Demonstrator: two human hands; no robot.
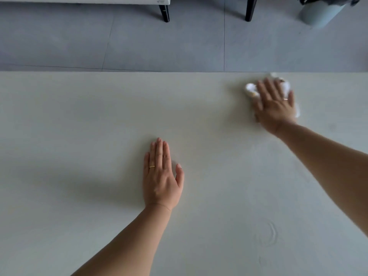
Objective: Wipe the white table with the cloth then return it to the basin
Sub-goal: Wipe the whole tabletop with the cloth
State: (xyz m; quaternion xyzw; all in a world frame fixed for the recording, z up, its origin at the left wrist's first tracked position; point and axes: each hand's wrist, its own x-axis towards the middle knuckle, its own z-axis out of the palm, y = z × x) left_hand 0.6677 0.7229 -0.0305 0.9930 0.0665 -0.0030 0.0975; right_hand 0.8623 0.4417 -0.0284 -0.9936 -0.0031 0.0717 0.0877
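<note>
The white table (79, 116) fills the lower part of the view. A crumpled white cloth (251, 90) lies on it near the far edge at the right. My right hand (275, 105) presses flat on top of the cloth, fingers spread, and hides most of it. My left hand (161, 176) rests flat on the bare table near the middle, palm down, holding nothing. The basin is not in view.
Beyond the table's far edge lies a grey tiled floor (159, 40). Two dark furniture legs (164, 12) stand at the top, and a pale bin (320, 12) sits at the top right. A faint wet ring mark (268, 234) shows on the table at the near right.
</note>
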